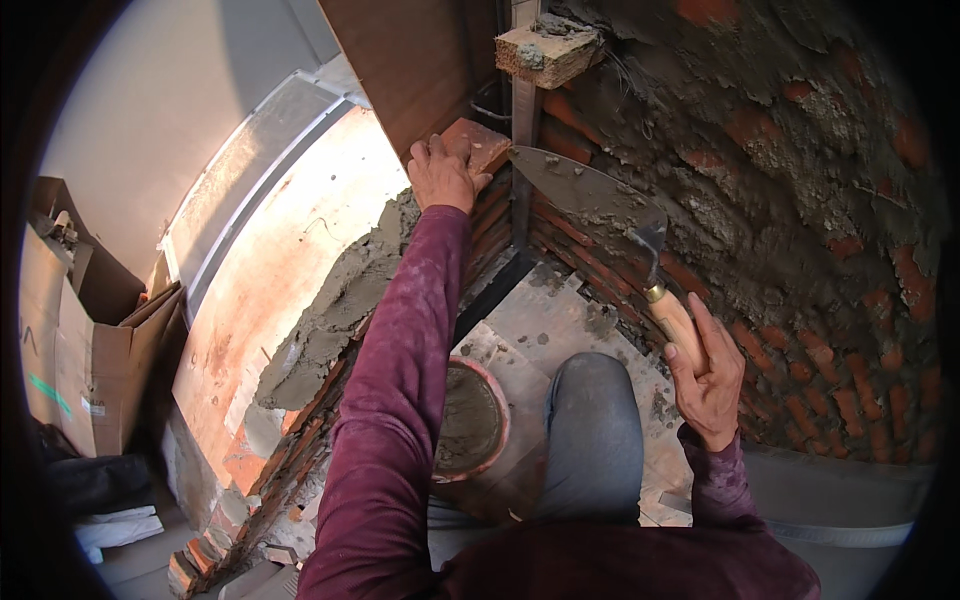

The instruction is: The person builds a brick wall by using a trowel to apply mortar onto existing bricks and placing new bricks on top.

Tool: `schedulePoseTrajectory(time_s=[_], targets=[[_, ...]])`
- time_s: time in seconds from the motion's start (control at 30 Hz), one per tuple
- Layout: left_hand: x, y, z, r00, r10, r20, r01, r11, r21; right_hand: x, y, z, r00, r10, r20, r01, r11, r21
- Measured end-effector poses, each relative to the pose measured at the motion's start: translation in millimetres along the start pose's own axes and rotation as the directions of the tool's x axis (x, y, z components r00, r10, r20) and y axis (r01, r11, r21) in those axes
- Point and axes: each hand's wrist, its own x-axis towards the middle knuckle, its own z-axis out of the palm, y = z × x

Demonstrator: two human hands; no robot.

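My left hand [440, 178] grips a red brick [487, 147] at the far end of a low brick wall, close against the corner post. Its fingers wrap over the near part of the brick. A thick bed of wet grey mortar [335, 310] runs along the wall top beneath my left forearm. In my right hand [708, 378] is the wooden handle of a trowel [590, 197]. The trowel's blade, smeared with mortar, points up and left, its tip near the brick's right end.
A round bucket [504, 405] of mortar stands on the tiled floor beside my knee. Rough brickwork [780, 150] rises on the right, with a wood block [548, 55] jutting out above. A wooden panel [415, 60] stands behind the brick. Cardboard boxes [85, 350] sit far left.
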Motion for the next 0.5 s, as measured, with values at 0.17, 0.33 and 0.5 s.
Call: schedulePoseTrajectory(time_s=[0.17, 0.33, 0.5], targets=[[12, -14, 4, 0.993, 0.060, 0.098, -0.066, 0.996, 0.057, 32, -9, 47, 0.987, -0.150, 0.054, 0.144, 0.985, 0.090], [3, -27, 14, 0.994, 0.112, 0.001, -0.111, 0.985, -0.136, 67, -40, 96, 0.986, -0.158, 0.045, 0.128, 0.909, 0.396], [-9, -37, 11, 0.981, 0.115, -0.156, -0.148, 0.964, -0.222, 121, -85, 139, 0.962, -0.268, -0.046, 0.258, 0.846, 0.466]])
